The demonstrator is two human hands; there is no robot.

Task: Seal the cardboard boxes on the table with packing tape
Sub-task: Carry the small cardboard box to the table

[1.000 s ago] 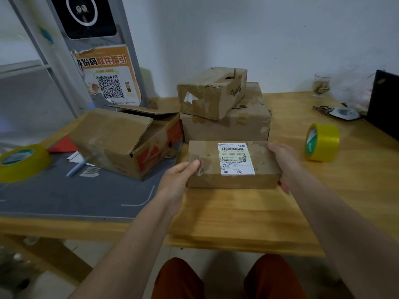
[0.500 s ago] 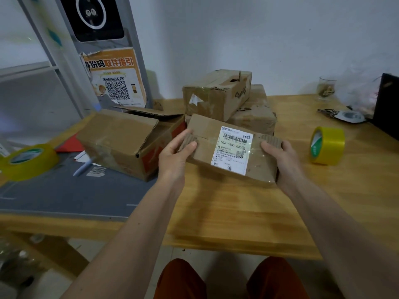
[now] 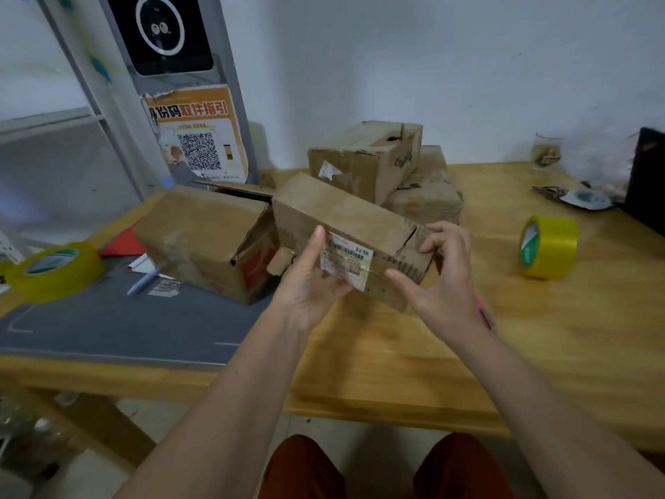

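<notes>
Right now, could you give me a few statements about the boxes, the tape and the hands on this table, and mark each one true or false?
1. The labelled box is lifted off the table and tilted. True.
2. The left hand holds a roll of tape. False: it grips the labelled box at its near left end.
3. A yellow tape roll stands on edge to the right of the hands. True.
4. The right hand rests flat on the table. False: its fingers touch the box's torn right end.
5. Two boxes are stacked at the back. True.
</notes>
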